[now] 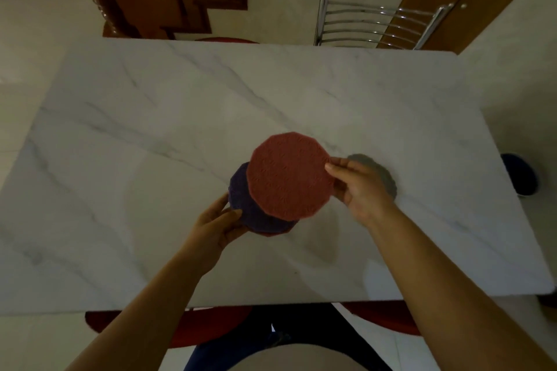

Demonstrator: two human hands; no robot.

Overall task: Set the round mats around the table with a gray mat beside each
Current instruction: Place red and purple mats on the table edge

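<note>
Red chair seats (pixel 208 324) show just under the near edge of the marble table (pixel 135 129). Over the table's near middle, I see the left hand (pixel 215 230) curled round the edge of a purple mat (pixel 250 208), thumb on top, with a red sliver under it. The right hand (pixel 361 187) pinches the rim of a pinkish-red mat (pixel 287 175) that overlaps the purple one. A gray mat (pixel 382 173) lies on the table, partly hidden behind that hand. A chrome chair (pixel 376 24) stands at the table's far edge.
</note>
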